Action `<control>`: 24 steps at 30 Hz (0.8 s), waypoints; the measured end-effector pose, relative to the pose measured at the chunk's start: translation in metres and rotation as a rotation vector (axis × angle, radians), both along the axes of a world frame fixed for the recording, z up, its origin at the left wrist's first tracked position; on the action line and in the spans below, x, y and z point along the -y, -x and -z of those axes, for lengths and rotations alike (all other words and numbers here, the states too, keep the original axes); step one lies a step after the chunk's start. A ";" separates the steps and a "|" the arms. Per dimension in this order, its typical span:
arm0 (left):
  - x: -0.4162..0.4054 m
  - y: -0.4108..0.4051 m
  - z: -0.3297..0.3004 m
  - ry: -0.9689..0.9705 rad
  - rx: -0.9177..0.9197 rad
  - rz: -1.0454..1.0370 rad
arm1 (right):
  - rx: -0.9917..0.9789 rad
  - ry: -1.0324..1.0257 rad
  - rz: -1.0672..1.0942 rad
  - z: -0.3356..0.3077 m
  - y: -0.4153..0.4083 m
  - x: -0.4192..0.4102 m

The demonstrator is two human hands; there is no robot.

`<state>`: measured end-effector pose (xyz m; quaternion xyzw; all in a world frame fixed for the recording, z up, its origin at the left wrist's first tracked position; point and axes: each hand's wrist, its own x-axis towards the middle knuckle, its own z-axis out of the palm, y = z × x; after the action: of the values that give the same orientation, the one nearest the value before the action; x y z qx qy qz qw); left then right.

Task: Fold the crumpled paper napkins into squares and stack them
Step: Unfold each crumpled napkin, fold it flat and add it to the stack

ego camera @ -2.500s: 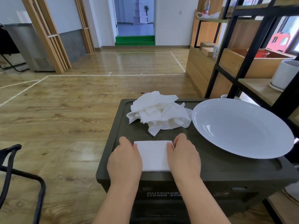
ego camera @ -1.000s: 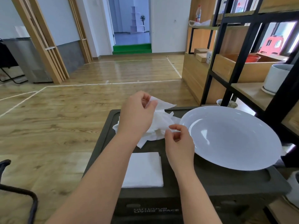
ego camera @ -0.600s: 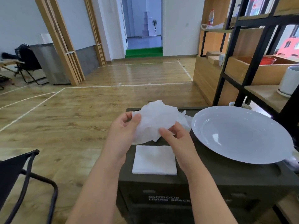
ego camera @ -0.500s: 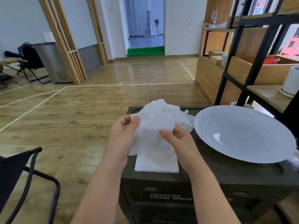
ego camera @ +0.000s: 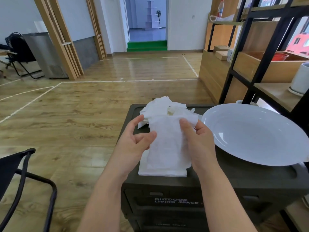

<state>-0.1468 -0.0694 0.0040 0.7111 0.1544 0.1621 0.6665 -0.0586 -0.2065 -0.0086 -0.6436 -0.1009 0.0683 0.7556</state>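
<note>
A wrinkled white napkin hangs in the air above the dark green box. My right hand pinches its upper right part between thumb and fingers. My left hand touches its left edge with thumb and fingertips. Under it, near the box's front edge, lies a folded square napkin, mostly covered. A heap of crumpled napkins sits at the back of the box top.
A big white plate fills the right half of the box top. A black-framed wooden shelf stands to the right with a white pot. A black chair frame is at lower left on the wooden floor.
Both hands left the folded square, took one napkin from the heap and lifted it. It has since opened out and now hangs lower over the folded square.
</note>
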 end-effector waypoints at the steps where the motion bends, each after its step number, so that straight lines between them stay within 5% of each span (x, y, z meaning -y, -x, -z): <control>1: 0.001 0.000 -0.001 -0.004 0.010 0.017 | 0.002 -0.003 0.004 0.000 0.000 0.000; 5: 0.002 0.000 0.003 0.071 0.119 -0.026 | 0.011 -0.030 -0.041 0.001 0.002 -0.001; 12: -0.004 0.004 0.007 -0.079 0.209 -0.150 | 0.143 -0.031 -0.158 0.002 0.008 0.012; 24: -0.018 0.011 0.011 -0.528 0.060 -0.285 | 0.474 0.591 -0.091 0.004 0.012 0.004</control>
<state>-0.1579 -0.0515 -0.0069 0.8258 0.1853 0.3095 0.4334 -0.0701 -0.2108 -0.0129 -0.8266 -0.2774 -0.0229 0.4892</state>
